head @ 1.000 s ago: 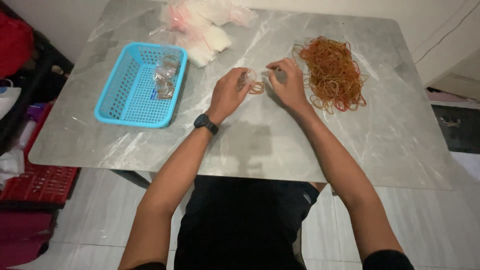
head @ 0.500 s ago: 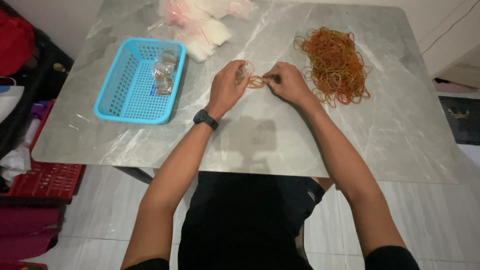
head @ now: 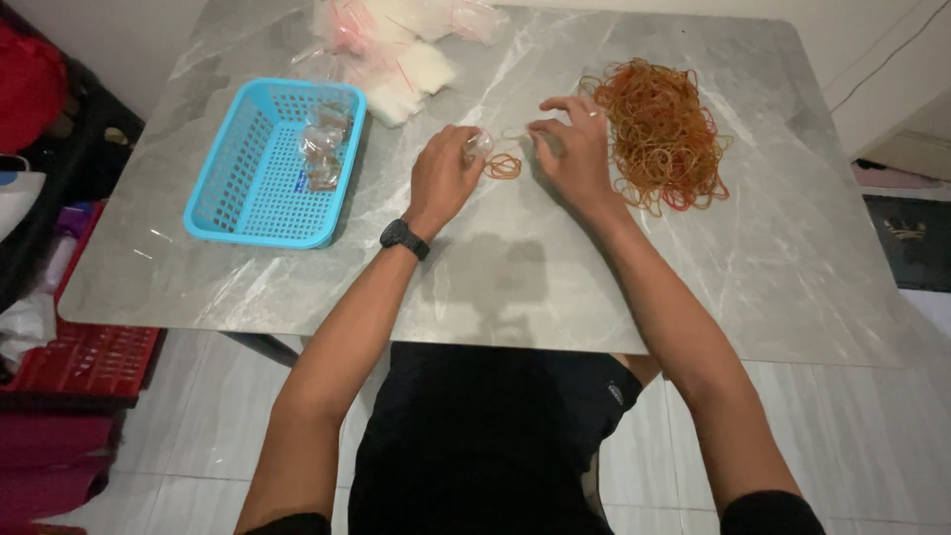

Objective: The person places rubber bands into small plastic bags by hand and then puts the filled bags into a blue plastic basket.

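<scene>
My left hand (head: 445, 176), with a black watch on its wrist, grips a small clear plastic bag (head: 478, 145) on the grey marble table (head: 515, 267). A small bunch of orange rubber bands (head: 503, 165) lies between my hands, just right of the bag. My right hand (head: 569, 151) rests beside it with thumb and fingers pinched together; what it holds is too small to tell. A big pile of orange and red rubber bands (head: 661, 134) lies right of my right hand.
A blue plastic basket (head: 260, 168) at the left holds a few filled clear bags (head: 322, 149). A heap of empty clear bags (head: 401, 45) lies at the table's far edge. Red crates (head: 74, 362) stand on the floor at the left.
My hands have drawn slightly apart, leaving the small bunch of rubber bands lying on the table between them. My right hand has shifted toward the big pile.
</scene>
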